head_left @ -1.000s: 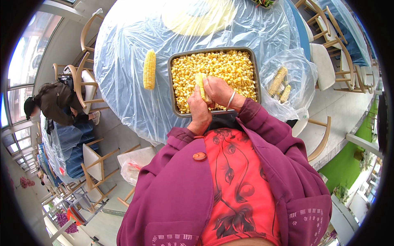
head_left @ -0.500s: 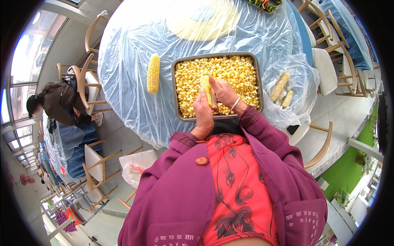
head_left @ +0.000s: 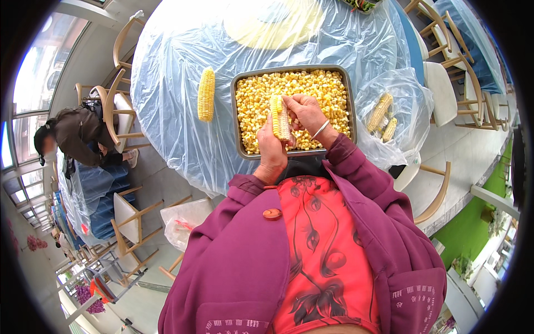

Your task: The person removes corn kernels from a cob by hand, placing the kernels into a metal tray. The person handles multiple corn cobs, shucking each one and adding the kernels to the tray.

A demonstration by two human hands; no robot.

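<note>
My left hand (head_left: 271,149) is wrapped around the lower part of a corn cob (head_left: 282,123), held upright over a dark rectangular pan (head_left: 354,114). Yellow kernels remain along the cob's left side, while its right side is stripped pale. At the cob's upper right, the thumb and fingers of my right hand (head_left: 309,115) are pinched against it; their tips partly hide what they grip. Loose corn kernels (head_left: 257,92) fill the pan beneath both hands. Left of the pan lies a full yellow ear of corn (head_left: 206,94).
A clear plastic bag (head_left: 418,103) right of the pan holds picked-over cobs (head_left: 380,113). Plastic film covers the round table (head_left: 172,106). At the far edge sits a container of peppers (head_left: 361,5). Wooden chairs (head_left: 436,192) surround the table; a person (head_left: 83,136) bends over at the left.
The cob has turned, so its stripped side now shows more. My right thumb has come down from its raised position, and the fingers now pinch near the cob's top.
</note>
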